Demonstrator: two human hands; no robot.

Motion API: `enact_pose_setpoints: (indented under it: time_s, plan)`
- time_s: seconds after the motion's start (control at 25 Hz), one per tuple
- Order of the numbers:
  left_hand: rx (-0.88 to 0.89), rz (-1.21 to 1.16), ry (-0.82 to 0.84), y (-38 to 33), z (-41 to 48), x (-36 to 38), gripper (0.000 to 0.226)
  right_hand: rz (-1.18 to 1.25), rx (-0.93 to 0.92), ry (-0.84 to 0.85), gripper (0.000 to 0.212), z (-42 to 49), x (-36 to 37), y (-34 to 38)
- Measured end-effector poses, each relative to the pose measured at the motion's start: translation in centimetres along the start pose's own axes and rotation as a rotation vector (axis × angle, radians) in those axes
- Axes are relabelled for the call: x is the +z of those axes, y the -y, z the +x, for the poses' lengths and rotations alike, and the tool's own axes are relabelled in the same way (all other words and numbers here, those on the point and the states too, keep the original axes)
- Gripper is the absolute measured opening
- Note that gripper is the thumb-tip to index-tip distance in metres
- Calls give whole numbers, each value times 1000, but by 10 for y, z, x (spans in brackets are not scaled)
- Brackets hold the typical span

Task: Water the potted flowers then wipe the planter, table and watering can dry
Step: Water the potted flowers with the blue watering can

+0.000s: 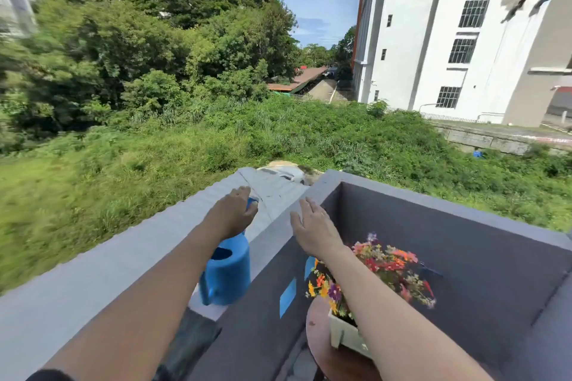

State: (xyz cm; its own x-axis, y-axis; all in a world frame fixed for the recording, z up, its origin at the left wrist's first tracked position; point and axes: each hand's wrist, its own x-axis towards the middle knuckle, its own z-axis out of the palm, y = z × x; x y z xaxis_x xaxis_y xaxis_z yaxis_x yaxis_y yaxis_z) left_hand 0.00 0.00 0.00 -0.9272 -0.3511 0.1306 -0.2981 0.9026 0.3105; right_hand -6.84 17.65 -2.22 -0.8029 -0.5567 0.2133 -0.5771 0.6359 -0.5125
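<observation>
- Balcony ledge point(102, 260) runs grey across the left, with greenery beyond and a white building at right.
- Left hand point(233, 215) is up on the blue can point(227, 272); its fingers curl round the top handle, clenched on it. The can stands on the ledge, spout end hidden.
- Right hand point(315, 227) hovers open, fingers spread, grasping nothing.
- Flowers point(380, 269) in a white planter point(343, 332) sit on the round tabletop point(318, 346), lower and to the right of the can; pouring means swinging it that way.
</observation>
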Motion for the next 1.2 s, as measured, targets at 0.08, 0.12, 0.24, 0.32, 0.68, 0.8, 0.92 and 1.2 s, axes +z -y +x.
enact_pose_setpoints:
  time_s: [0.08, 0.12, 0.24, 0.32, 0.68, 0.8, 0.92, 1.2]
  plan:
    - [-109, -21, -5, 21, -7, 5, 54, 26, -36, 82, 55, 11, 30, 11]
    - [-138, -38, -11, 30, -12, 12, 52, 20, -46, 106, 55, 12, 46, 15]
    - [-275, -89, -26, 52, -26, 29, 42, 58, -70, 180, 55, 19, 94, 25]
    - [-366, -192, -80, 63, -28, 41, 36, 47, -71, 210, 54, 26, 122, 27]
    - [-489, -543, -322, 62, -30, 89, 20, -9, -80, 213, 56, 30, 180, 12]
    - [-433, -532, -367, 65, -22, 89, 26, 29, -55, 186, 60, 29, 182, 11]
    - [-321, -502, -372, 62, -11, 79, 31, 69, -28, 95, 83, 30, 176, 10]
    - [-86, -562, -292, 31, 31, 25, 32, 101, 71, -181, 83, 32, 114, 22]
